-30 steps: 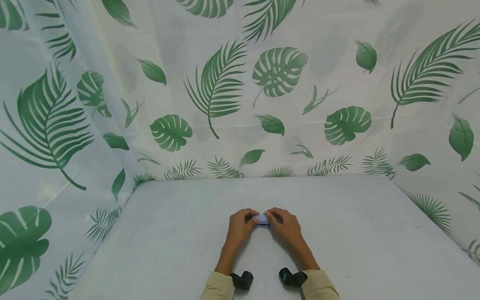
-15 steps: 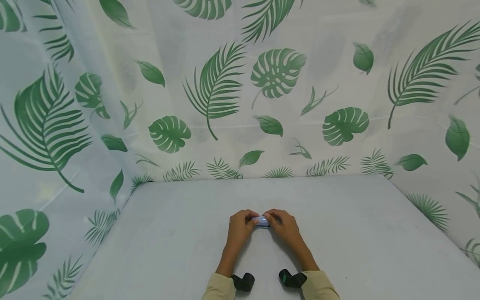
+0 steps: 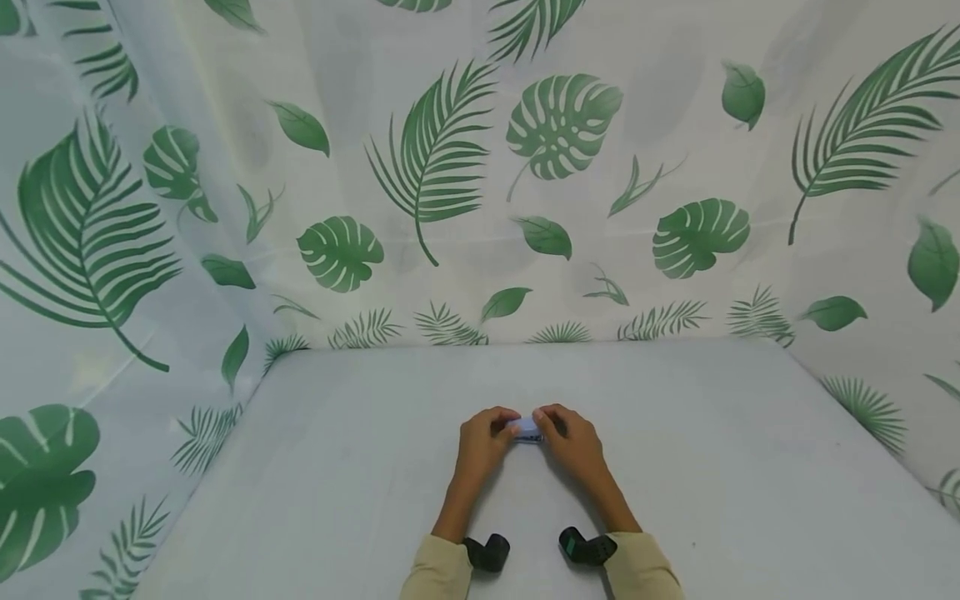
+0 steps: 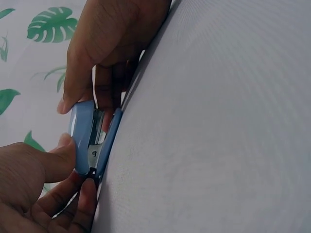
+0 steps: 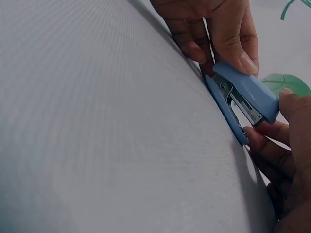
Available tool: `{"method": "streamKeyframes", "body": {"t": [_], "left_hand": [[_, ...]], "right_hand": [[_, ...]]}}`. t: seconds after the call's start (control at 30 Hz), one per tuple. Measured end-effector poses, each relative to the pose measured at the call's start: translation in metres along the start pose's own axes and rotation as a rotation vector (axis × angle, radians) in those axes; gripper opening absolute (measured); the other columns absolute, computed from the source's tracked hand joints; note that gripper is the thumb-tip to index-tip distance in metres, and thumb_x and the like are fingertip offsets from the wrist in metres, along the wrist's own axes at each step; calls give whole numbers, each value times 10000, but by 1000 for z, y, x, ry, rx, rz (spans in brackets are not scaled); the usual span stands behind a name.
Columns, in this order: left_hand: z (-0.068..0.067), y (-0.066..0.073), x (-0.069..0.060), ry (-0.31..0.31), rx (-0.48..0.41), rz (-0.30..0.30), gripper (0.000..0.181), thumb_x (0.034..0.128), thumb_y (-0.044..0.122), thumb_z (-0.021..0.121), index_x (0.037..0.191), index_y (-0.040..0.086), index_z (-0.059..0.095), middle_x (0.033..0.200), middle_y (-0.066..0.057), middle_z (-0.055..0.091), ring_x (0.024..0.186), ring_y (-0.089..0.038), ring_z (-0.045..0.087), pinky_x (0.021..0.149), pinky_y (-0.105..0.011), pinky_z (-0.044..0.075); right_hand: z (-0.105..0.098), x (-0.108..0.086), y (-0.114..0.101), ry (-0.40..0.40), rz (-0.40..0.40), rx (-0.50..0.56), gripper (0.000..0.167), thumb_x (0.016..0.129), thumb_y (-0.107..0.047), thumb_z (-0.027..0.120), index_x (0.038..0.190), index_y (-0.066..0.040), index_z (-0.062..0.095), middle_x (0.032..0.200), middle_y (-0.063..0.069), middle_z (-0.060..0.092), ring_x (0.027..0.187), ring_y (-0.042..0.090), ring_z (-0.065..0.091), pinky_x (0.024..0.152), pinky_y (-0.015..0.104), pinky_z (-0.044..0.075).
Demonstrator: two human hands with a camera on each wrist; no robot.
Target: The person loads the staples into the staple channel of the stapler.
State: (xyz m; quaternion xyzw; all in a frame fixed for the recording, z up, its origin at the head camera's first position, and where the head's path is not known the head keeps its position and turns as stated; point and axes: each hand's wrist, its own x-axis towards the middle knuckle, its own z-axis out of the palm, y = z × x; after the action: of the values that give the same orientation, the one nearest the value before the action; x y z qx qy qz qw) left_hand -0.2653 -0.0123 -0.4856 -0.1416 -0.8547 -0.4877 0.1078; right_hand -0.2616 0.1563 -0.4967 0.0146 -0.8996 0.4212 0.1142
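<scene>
A small light-blue stapler (image 3: 528, 429) is held between both hands on the white table. Its top arm and base stand apart at the nose, with the metal magazine showing between them in both wrist views. My left hand (image 3: 482, 446) grips the hinge end, thumb on the top cover and fingertips by the hinge (image 4: 92, 172). At the nose end, my right hand (image 3: 576, 446) pinches the stapler, thumb at the tip of the top arm and fingers by the front of the base (image 5: 243, 138). Some fingers of each hand are partly hidden.
The white tabletop (image 3: 360, 467) spreads around both hands. Behind and beside it hangs a white curtain (image 3: 465, 283) printed with green leaves. A black wrist device (image 3: 487, 552) sits at the left cuff, another black wrist device (image 3: 587, 547) at the right.
Half a second ago the gap between the stapler's top arm and base looked narrower; now it shows wider. Both hands keep their hold, and the head view has shifted slightly.
</scene>
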Motion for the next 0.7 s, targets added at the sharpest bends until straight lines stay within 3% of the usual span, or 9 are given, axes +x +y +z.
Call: {"method": "streamKeyframes", "body": {"t": [0.2, 0.4, 0.47, 0.7], "left_hand": [[0, 1, -1, 1, -2, -21, 193, 864, 112, 723, 1054, 82, 733, 1020, -78, 743, 964, -210, 685, 882, -367, 525], [-10, -1, -3, -2, -39, -103, 260, 898, 170, 700, 1138, 70, 694, 1068, -115, 718, 1001, -247, 688, 883, -404, 535], [-16, -1, -3, -11, -18, -119, 278, 919, 205, 680, 1162, 71, 679, 1078, -112, 709, 1017, -251, 684, 885, -408, 536], [-35, 1, -5, -59, 147, -80, 338, 965, 266, 617, 1231, 59, 637, 1188, -166, 644, 1098, -300, 636, 924, -453, 517]], "right_hand": [[-1, -1, -1, -7, 20, 28, 396, 987, -442, 538, 1150, -111, 682, 1196, 114, 688, 1197, 332, 596, 1001, 546, 430], [-7, 0, -3, -45, 24, 148, 400, 1035, -378, 463, 1174, -61, 662, 1162, 111, 712, 1200, 310, 605, 1034, 507, 433], [-12, -1, -3, -71, 18, 157, 412, 1045, -369, 437, 1205, -50, 644, 1166, 108, 713, 1207, 306, 602, 1040, 500, 431], [-36, -6, 0, -108, 7, 83, 452, 1058, -379, 392, 1300, -46, 581, 1271, 125, 663, 1290, 332, 538, 1082, 522, 390]]}}
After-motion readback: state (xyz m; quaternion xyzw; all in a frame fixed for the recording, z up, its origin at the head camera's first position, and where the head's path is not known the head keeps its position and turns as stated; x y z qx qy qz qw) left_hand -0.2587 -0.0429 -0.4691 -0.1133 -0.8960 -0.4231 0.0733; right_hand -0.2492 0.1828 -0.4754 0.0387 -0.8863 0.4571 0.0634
